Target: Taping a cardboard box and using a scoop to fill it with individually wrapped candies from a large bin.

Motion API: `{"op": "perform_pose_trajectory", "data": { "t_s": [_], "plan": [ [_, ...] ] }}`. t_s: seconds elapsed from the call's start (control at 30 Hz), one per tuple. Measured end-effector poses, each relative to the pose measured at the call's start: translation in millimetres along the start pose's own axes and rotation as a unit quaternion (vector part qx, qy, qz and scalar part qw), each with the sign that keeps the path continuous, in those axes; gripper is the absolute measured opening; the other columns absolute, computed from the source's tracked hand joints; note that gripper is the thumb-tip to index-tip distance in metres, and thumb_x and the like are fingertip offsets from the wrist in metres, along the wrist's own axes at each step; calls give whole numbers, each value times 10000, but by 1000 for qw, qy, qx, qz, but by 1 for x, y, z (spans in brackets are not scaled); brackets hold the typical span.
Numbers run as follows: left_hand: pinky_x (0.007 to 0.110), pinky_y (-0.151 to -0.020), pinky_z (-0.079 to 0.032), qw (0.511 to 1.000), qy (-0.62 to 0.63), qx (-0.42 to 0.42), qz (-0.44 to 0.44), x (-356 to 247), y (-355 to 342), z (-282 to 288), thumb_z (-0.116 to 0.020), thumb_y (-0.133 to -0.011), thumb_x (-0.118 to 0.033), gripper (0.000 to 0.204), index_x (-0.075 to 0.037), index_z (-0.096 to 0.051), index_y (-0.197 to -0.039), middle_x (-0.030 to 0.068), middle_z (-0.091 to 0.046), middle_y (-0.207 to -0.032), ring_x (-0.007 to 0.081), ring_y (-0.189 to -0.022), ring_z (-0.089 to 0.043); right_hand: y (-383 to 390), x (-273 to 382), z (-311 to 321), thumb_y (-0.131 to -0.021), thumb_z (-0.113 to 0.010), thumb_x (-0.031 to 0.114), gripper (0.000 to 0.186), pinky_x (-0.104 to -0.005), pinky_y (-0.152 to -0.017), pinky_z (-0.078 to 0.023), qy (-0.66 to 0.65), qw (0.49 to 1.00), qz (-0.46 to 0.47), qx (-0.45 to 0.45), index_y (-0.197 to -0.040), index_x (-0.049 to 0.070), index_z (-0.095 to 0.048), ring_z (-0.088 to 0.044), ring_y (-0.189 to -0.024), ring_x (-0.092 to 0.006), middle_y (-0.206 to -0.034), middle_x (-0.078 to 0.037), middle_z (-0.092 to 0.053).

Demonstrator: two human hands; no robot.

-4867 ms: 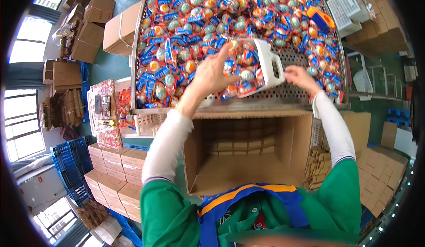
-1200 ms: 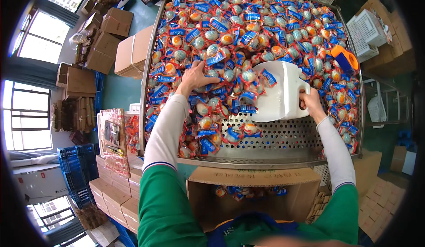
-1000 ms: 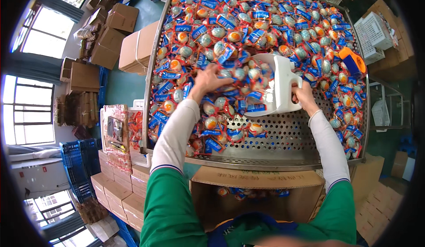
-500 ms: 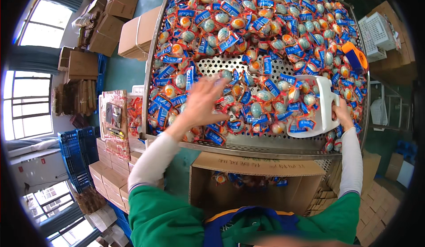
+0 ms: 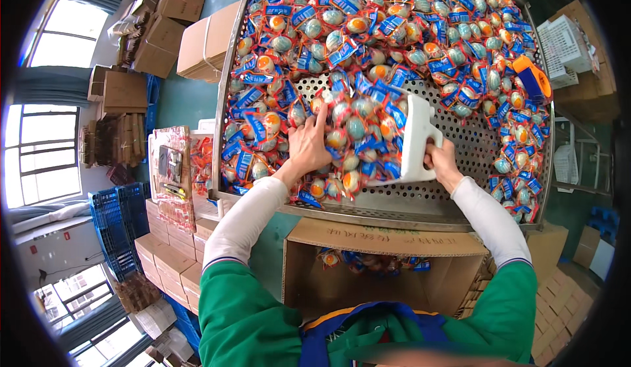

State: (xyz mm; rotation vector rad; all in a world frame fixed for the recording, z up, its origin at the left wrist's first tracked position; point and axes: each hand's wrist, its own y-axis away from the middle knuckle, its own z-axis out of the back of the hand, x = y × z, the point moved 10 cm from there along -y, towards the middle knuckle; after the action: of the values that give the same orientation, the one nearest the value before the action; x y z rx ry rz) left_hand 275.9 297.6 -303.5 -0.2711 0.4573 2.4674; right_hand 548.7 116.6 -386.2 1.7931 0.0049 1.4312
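Observation:
A wide perforated metal table (image 5: 470, 146) is spread with many packaged eggs (image 5: 338, 41), bluish and orange in clear wrappers with blue labels. My right hand (image 5: 444, 164) is wrapped round the handle of a white plastic scoop (image 5: 414, 146), like a cut-off jug. Its mouth faces left and a heap of packaged eggs (image 5: 355, 127) fills it, hiding its inside. At the heap's left side my left hand (image 5: 307, 148) presses against the packets, fingers spread, gripping none that I can see.
Below the table's near edge stands an open cardboard box (image 5: 388, 239) with some packaged eggs inside. An orange and blue tape dispenser (image 5: 532, 79) lies at the table's right side. Stacked cartons (image 5: 172, 271) and blue crates (image 5: 118, 229) are on the left; white baskets (image 5: 564, 48) are far right.
My right hand has moved the scoop left into the eggs, and it is now full. Bare metal shows where it was. My left hand has come down against the packets.

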Motion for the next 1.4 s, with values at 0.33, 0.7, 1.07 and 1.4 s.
{"op": "perform_pose_trajectory", "data": {
  "t_s": [0.33, 0.7, 1.07, 1.4],
  "plan": [
    [443, -879, -497, 965, 257, -47, 36, -13, -10, -8, -823, -672, -378, 1040, -79, -239, -1480, 239, -628, -1134, 393, -1022, -627, 9, 129, 21, -814, -544, -15, 446, -426, -923, -456, 424, 801, 403, -124, -1258, -21, -504, -575, -1041, -330, -1166, -195, -584],
    [480, -837, -470, 971, 70, -209, -95, -69, 10, 44, -770, -724, -310, 549, -91, -583, -1192, 119, -546, -1223, 318, -1034, -585, 26, 108, -180, -653, -811, 205, 799, -419, -907, -509, 587, 664, 458, 70, -1340, 82, -424, -556, -1115, -348, -1335, -131, -447],
    [388, -766, -565, 642, 766, -17, 42, -41, 88, 126, -629, -865, -120, 459, -28, -495, -1294, 170, -628, -1154, 315, -951, -691, 27, 129, -87, -686, -773, 129, 343, -282, -789, -510, 205, 924, 294, 130, -991, 9, -674, -624, -885, -134, -1001, -65, -673],
    [430, -818, -514, 960, 163, 191, -128, -121, 244, 44, -725, -673, -192, 406, -50, -588, -1028, 191, -667, -975, 361, -952, -643, 256, 160, -63, -716, -709, 58, 420, -284, -848, -520, 31, 922, 197, 333, -1114, -13, -598, -632, -942, -115, -1091, -73, -652]
  ]
}}
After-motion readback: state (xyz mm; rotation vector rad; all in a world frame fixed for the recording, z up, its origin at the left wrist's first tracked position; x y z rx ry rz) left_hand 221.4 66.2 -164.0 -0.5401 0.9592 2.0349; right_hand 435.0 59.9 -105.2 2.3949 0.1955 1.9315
